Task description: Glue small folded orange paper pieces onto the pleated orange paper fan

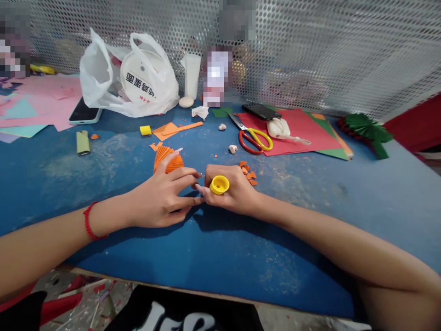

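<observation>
My right hand point(234, 191) is closed around what looks like a yellow glue stick point(219, 185), its round hollow end facing up and its other end hidden below the fist. My left hand point(168, 195) lies low over the table with fingers stretched out, fingertips close to my right hand. Just behind the left hand is a pleated orange paper fan point(168, 160), partly covered by a finger. A small yellow cap point(145, 130) and orange paper scraps point(167, 132) lie beyond it. Small orange paper pieces point(248, 174) are heaped beside my right hand.
Scissors point(255, 138) rest partly on red paper point(296, 131), near a black phone point(262, 111) and a white case point(278, 128). A plastic bag point(99, 73) holding a tub, a lighter point(82, 142), another phone point(85, 112) and pink paper point(62, 96) are left. A green folded paper piece point(367, 131) sits right.
</observation>
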### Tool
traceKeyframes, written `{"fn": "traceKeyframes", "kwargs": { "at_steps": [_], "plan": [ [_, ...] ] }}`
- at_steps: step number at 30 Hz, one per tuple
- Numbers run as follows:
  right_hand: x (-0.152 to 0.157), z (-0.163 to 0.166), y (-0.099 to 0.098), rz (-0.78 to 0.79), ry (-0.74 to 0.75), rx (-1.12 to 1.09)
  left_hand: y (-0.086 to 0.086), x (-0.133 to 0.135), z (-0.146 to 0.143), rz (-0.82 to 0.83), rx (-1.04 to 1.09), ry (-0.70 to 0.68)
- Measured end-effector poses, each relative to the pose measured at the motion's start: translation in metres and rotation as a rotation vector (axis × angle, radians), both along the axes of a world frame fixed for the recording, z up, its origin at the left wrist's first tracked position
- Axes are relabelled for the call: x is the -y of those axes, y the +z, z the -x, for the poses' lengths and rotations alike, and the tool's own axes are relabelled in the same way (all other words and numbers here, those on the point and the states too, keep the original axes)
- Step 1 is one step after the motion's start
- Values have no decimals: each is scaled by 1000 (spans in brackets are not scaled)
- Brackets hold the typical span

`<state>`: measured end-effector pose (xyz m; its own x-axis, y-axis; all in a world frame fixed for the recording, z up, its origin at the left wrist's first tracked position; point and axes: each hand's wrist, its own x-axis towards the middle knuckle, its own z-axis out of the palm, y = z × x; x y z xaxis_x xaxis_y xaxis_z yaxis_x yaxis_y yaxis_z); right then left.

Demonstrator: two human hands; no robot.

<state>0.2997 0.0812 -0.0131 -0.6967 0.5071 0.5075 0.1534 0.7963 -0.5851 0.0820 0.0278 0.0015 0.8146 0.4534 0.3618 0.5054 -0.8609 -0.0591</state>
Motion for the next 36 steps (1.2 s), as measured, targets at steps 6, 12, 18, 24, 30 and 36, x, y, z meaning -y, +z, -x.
{"fn": "traceKeyframes", "kwargs": {
  "at_steps": [6, 12, 18, 24, 30, 36],
  "plan": [
    [-1, 0, 3, -19, 1, 38, -1, 0, 0, 11, 13, -16],
    [-4, -3, 3, -63, 14, 44, -2, 0, 0, 56, 13, 3],
    [-4, -8, 12, -40, -9, -65, -3, -2, 1, 90, 26, 13],
    [-12, -16, 46, -38, -35, 134, -5, -3, 1, 106, 37, 12],
    [-20, -20, 53, 128, 71, 682, -5, -2, 1, 117, 25, 14],
    [-20, -17, 45, 135, 51, 775, -4, -2, 1, 99, 19, 11]
  ]
}}
